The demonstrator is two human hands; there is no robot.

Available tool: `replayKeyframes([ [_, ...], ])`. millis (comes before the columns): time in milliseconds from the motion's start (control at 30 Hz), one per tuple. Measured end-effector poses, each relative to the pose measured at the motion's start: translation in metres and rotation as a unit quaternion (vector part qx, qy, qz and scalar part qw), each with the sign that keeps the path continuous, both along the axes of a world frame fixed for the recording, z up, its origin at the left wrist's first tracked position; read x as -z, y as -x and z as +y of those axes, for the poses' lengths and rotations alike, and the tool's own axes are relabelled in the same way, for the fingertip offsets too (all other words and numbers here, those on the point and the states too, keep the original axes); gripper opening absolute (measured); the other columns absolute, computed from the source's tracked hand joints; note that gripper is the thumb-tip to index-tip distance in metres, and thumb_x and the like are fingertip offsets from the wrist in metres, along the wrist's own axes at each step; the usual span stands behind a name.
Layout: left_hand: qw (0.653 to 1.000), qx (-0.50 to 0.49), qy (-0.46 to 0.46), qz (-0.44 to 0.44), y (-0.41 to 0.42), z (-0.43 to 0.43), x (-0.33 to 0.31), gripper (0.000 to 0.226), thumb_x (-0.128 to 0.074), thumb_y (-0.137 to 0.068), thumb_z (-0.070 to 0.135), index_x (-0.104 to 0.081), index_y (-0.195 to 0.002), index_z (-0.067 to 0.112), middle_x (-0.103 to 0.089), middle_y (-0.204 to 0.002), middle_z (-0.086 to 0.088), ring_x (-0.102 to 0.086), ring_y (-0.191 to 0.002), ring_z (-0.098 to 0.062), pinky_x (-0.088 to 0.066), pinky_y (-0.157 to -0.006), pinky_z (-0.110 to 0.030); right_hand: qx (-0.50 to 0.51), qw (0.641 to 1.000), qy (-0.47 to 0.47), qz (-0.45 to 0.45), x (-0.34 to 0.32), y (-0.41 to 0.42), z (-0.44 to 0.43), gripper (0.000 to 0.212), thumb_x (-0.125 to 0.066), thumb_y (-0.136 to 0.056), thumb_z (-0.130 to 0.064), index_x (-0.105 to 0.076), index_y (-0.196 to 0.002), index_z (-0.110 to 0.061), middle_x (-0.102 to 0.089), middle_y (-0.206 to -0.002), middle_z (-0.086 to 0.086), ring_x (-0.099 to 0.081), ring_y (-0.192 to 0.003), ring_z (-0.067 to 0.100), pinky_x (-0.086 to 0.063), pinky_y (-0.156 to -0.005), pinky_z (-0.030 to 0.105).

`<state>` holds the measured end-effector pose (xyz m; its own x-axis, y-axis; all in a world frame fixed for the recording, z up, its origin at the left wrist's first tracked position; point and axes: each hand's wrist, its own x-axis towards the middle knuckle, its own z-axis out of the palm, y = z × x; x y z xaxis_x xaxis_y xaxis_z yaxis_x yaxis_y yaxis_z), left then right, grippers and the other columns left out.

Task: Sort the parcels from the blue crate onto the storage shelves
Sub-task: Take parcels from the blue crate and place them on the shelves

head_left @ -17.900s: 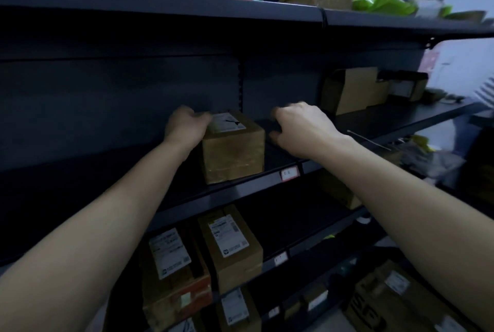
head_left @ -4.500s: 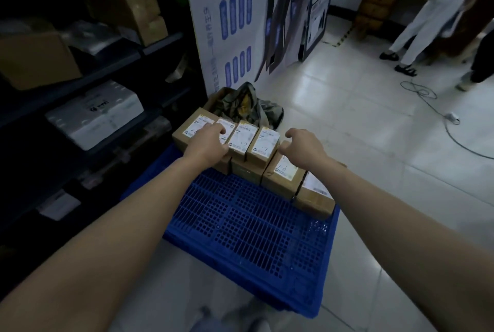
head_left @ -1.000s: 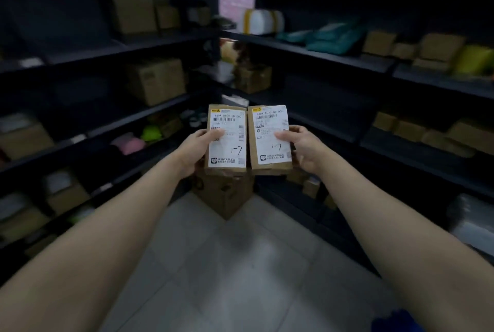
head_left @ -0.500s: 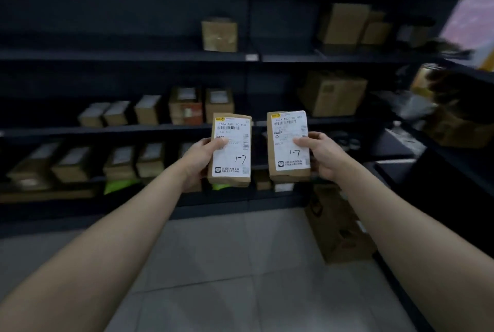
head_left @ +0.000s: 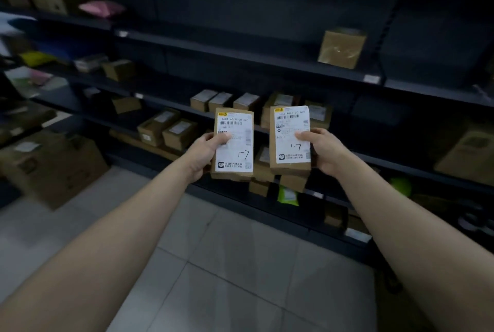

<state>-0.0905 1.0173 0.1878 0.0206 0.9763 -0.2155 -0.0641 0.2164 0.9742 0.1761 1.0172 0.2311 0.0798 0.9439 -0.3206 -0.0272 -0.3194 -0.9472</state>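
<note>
Holding one apiece before the storage shelves point(head_left: 240, 56): our left hand point(head_left: 201, 156), fingers curled round the left parcel point(head_left: 234, 144); right parcel point(head_left: 290, 139) gripped likewise by our right hand point(head_left: 324, 151). Both marked 1-7; we judge the carrying step in hand, next finding that bay.

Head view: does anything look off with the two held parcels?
Nothing stands out. The left hand and right hand each hold one upright: left parcel and right parcel look intact, labels flat, both marked 1-7.
</note>
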Motion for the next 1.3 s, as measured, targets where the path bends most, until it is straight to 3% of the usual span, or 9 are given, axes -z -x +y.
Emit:
replayKeyframes([
  [67,1.000,-0.017,0.007,0.005,0.021,0.004,0.004,0.062,-0.068,-0.079,0.043,-0.049,-0.132,0.014,-0.072,-0.107,-0.007,-0.070,-0.096,-0.026,-0.053,-0.091,-0.048,-0.021,1.000,0.010,0.004,0.004,0.019,0.015,0.050,-0.070,-0.086,-0.014,-0.045,-0.130,-0.013,-0.072,-0.104,0.010,-0.072,-0.086,0.025,-0.058,-0.062,0.038],
  [200,0.998,-0.058,0.007,-0.012,0.066,0.018,0.008,0.047,-0.063,-0.087,0.037,-0.054,-0.127,0.014,-0.072,-0.107,-0.009,-0.070,-0.096,-0.028,-0.055,-0.087,-0.046,-0.061,0.998,0.010,-0.005,0.007,0.062,0.048,0.051,-0.071,-0.086,-0.015,-0.046,-0.130,-0.013,-0.072,-0.105,0.009,-0.071,-0.091,0.026,-0.057,-0.082,0.047],
  [333,0.996,-0.082,0.008,-0.023,0.111,0.042,0.016,0.053,-0.065,-0.084,0.039,-0.051,-0.129,0.015,-0.073,-0.106,-0.009,-0.070,-0.097,-0.029,-0.051,-0.093,-0.052,-0.084,0.996,0.017,-0.011,0.007,0.109,0.083,0.052,-0.069,-0.087,-0.015,-0.042,-0.132,-0.015,-0.071,-0.107,0.010,-0.071,-0.086,0.024,-0.057,-0.063,0.039],
  [533,0.995,-0.098,0.010,-0.008,0.190,0.102,0.021,0.048,-0.062,-0.087,0.039,-0.053,-0.126,0.014,-0.073,-0.104,-0.008,-0.070,-0.095,-0.028,-0.052,-0.093,-0.050,-0.086,0.996,0.017,-0.023,0.017,0.195,0.150,0.058,-0.070,-0.086,-0.014,-0.041,-0.136,-0.013,-0.072,-0.099,0.008,-0.071,-0.086,0.023,-0.058,-0.075,0.042],
  [700,0.995,-0.099,0.023,0.008,0.265,0.164,0.022,0.048,-0.063,-0.086,0.040,-0.053,-0.126,0.014,-0.073,-0.103,-0.008,-0.070,-0.094,-0.028,-0.053,-0.090,-0.049,-0.086,0.996,0.028,-0.019,0.023,0.268,0.207,0.057,-0.068,-0.088,-0.014,-0.040,-0.138,-0.012,-0.071,-0.103,0.009,-0.072,-0.083,0.022,-0.056,-0.057,0.035],
  [867,0.995,-0.086,0.039,0.017,0.324,0.220,0.029,0.061,-0.066,-0.078,0.048,-0.051,-0.129,0.017,-0.073,-0.104,-0.005,-0.070,-0.095,-0.027,-0.052,-0.091,-0.052,-0.074,0.996,0.041,-0.015,0.039,0.325,0.260,0.058,-0.069,-0.087,-0.014,-0.039,-0.138,-0.012,-0.070,-0.105,0.009,-0.072,-0.082,0.021,-0.055,-0.055,0.033],
  [1067,0.994,-0.094,0.056,0.026,0.359,0.282,0.044,0.052,-0.064,-0.085,0.044,-0.049,-0.128,0.017,-0.073,-0.104,-0.005,-0.070,-0.094,-0.026,-0.052,-0.091,-0.051,-0.070,0.996,0.051,-0.018,0.058,0.368,0.327,0.064,-0.070,-0.086,-0.013,-0.036,-0.140,-0.010,-0.070,-0.108,0.010,-0.072,-0.086,0.023,-0.058,-0.062,0.036],
  [1167,0.993,-0.098,0.060,0.029,0.373,0.319,0.051,0.052,-0.064,-0.085,0.044,-0.049,-0.128,0.018,-0.073,-0.102,-0.005,-0.070,-0.093,-0.026,-0.053,-0.091,-0.050,-0.075,0.995,0.058,-0.022,0.065,0.386,0.368,0.056,-0.069,-0.087,-0.014,-0.041,-0.136,-0.009,-0.072,-0.104,0.010,-0.073,-0.081,0.022,-0.057,-0.056,0.033],
  [1300,0.992,-0.101,0.061,0.044,0.394,0.376,0.059,0.057,-0.065,-0.084,0.044,-0.047,-0.130,0.016,-0.073,-0.102,-0.005,-0.070,-0.091,-0.025,-0.054,-0.090,-0.049,-0.089,0.994,0.066,-0.008,0.076,0.413,0.434,0.030,-0.068,-0.088,-0.015,-0.058,-0.115,-0.007,-0.073,-0.093,0.009,-0.071,-0.077,0.020,-0.054,-0.058,0.031],
])
